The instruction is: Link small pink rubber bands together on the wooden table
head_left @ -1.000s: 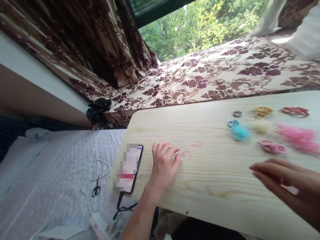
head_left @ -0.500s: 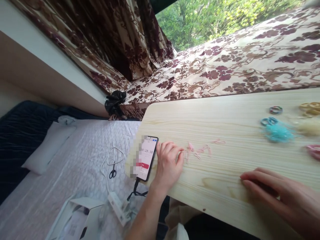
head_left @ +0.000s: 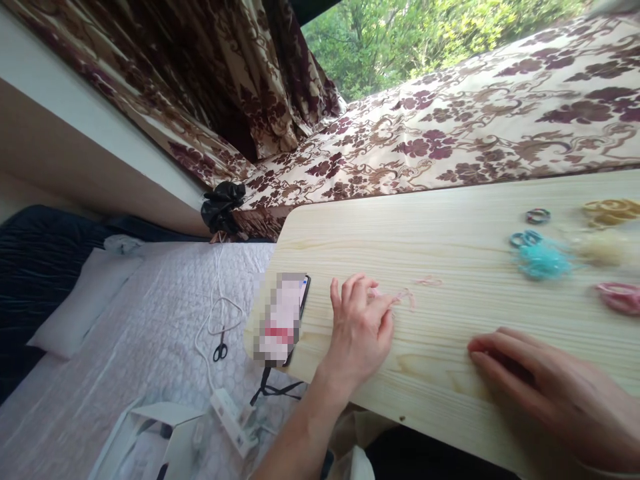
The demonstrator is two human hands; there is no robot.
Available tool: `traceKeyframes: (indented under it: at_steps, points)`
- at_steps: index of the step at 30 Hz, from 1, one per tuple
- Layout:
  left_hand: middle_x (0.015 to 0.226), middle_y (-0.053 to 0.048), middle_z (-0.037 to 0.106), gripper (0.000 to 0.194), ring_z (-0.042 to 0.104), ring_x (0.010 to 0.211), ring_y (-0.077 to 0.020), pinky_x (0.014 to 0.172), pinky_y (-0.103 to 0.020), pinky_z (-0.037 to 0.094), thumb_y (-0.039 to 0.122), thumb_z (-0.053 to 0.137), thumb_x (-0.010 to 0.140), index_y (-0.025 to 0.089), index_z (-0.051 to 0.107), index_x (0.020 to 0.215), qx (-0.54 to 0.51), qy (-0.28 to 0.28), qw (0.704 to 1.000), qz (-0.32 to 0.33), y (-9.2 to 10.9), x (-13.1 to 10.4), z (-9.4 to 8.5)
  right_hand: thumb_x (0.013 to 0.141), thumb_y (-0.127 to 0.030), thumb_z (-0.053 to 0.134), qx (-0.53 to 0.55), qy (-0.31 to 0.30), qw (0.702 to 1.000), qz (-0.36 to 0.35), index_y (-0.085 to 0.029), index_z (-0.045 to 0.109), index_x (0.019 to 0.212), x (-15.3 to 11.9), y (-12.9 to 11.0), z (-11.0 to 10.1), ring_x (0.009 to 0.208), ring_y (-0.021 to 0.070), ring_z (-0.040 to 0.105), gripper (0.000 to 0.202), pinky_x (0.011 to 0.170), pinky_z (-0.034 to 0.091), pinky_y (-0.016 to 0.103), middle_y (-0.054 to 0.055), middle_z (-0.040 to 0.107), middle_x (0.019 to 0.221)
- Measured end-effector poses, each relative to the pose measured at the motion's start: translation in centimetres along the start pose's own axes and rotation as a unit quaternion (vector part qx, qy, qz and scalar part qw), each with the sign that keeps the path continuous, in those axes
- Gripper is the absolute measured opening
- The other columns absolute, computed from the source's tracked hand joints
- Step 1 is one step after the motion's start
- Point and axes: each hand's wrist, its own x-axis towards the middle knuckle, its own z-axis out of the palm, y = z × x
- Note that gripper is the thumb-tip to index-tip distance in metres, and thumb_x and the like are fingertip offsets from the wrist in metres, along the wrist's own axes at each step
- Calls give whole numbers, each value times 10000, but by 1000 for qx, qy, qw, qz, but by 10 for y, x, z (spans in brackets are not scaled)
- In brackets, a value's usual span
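My left hand (head_left: 357,330) reaches over the wooden table, its fingers apart and bent downward. Beneath and beside its fingertips lie several small, thin pink elastic bands (head_left: 407,297), partly covered by the hand. Whether a finger touches one cannot be made out. A smartphone (head_left: 283,320) with a red button on its lit screen lies just left of this hand. My right hand (head_left: 540,387) rests on the table at the lower right, loosely curved, with a gap between thumb and fingers and nothing visible in it.
On the table's (head_left: 350,240) right side are a turquoise bundle of bands (head_left: 544,260), blue rings (head_left: 525,239), a multicoloured ring (head_left: 538,216), yellow bands (head_left: 611,212), a pale bundle (head_left: 600,248) and pink bands (head_left: 620,297). Scissors (head_left: 220,352) and a power strip (head_left: 233,420) lie on the bed.
My left hand has moved right, away from the phone and over the pink bands, with its fingers spreading. My right hand stays resting on the table. The view has shifted slightly.
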Motion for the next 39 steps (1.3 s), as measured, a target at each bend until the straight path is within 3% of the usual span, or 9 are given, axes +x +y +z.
traceKeyframes:
  at_steps: [5, 12, 18, 28, 39]
  points:
    - [1248, -79, 592, 286, 427, 1336, -283, 1148, -641, 233, 165, 561, 903, 295, 684, 1126, 8, -32, 999, 5, 3, -1, 2, 920, -516, 409, -11, -26, 1000, -4, -310, 682, 866, -2, 6, 2, 710, 178, 692, 346, 611, 528, 303, 11, 706, 863]
    - [1208, -58, 613, 167, 429, 1344, -282, 1169, -629, 200, 191, 566, 902, 261, 715, 925, -16, -41, 999, 0, 4, -8, -6, 918, -474, 429, -8, -4, 1000, -26, -294, 686, 846, -1, 7, 5, 654, 175, 684, 322, 559, 511, 294, 23, 707, 824]
    - [1220, -67, 616, 281, 439, 1338, -284, 1158, -634, 231, 146, 571, 885, 280, 682, 1105, 12, -26, 999, 21, 4, 0, 0, 891, -450, 413, -8, 30, 999, -35, -299, 677, 779, 1, -2, 1, 568, 162, 667, 325, 483, 491, 279, 7, 698, 755]
    - [1066, -49, 670, 124, 500, 1287, -276, 1156, -638, 239, 137, 608, 871, 224, 694, 855, 38, -15, 999, 26, 4, 19, 11, 907, -423, 398, -11, 18, 999, -27, -278, 685, 817, 0, -1, 2, 606, 154, 676, 334, 531, 494, 272, 20, 706, 793]
    - [978, -45, 694, 164, 514, 1258, -266, 1159, -628, 236, 68, 568, 852, 191, 635, 765, 46, -28, 998, 40, 9, 24, 8, 928, -407, 394, 1, 36, 998, -45, -258, 672, 828, -1, 2, 7, 607, 150, 658, 331, 559, 478, 296, 24, 688, 789]
